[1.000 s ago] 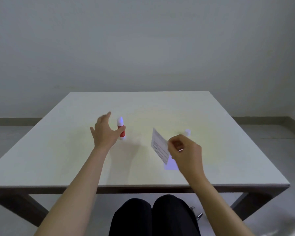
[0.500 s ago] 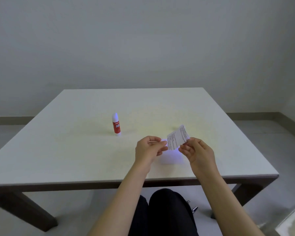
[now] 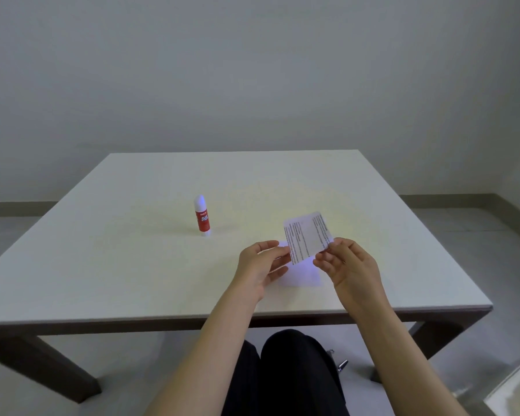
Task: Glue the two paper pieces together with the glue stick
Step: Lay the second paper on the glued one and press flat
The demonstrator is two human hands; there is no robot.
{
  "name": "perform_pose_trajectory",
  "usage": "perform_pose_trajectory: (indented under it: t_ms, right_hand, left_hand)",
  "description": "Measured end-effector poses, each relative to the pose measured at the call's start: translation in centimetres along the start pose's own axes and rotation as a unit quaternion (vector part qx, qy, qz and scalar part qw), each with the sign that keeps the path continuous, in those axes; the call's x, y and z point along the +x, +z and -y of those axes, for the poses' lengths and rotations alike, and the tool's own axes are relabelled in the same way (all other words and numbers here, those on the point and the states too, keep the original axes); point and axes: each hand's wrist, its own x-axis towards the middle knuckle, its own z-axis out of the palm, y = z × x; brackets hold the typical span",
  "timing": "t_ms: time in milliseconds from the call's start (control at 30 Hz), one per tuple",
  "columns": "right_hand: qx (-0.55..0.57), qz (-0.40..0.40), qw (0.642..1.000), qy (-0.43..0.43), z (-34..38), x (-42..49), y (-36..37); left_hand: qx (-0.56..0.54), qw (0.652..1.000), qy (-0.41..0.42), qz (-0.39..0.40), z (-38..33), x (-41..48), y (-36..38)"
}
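A small printed paper piece [image 3: 308, 235] is held up above the table between both hands. My left hand [image 3: 260, 265] pinches its lower left edge and my right hand [image 3: 348, 265] pinches its lower right corner. Under the hands a second, plain white paper piece [image 3: 302, 276] lies flat on the table, partly hidden by my left fingers. The red and white glue stick [image 3: 202, 216] stands upright on the table, well to the left of my hands and farther away, with nothing touching it.
The pale square table [image 3: 132, 265] has its front edge just below my wrists. My dark-trousered knees [image 3: 282, 370] are under it. A grey wall and floor lie behind the table.
My left hand left the glue stick standing and came right to the printed paper. My right hand turned the paper from edge-on to flatter, and both hands now hold it.
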Motion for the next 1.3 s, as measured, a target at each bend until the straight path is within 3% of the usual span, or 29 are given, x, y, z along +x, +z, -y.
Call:
perform_pose_trajectory:
  t_ms: [133,300,467,700,1300]
  right_hand:
    - [-0.065,-0.008,0.998,0.006,0.1,0.1,-0.6]
    - [-0.166,0.005,0.983,0.077,1.4,1.0,-1.6]
    - [-0.292,0.04,0.951,0.098,1.8,2.4,-1.7]
    - [-0.432,0.018,0.899,0.067,1.2,3.3,-1.5]
    - [-0.501,-0.008,0.864,0.048,-0.3,3.7,-1.7]
  left_hand:
    - [0.026,0.999,0.021,-0.011,-0.5,0.1,0.0]
    - [0.096,0.993,0.07,-0.017,-0.5,-0.3,0.0]
    - [0.167,0.979,0.115,-0.017,-0.3,-0.6,-0.1]
    - [0.298,0.938,0.165,-0.06,0.1,-0.4,-0.4]
    - [0.397,0.898,0.164,-0.096,1.6,0.9,-0.7]
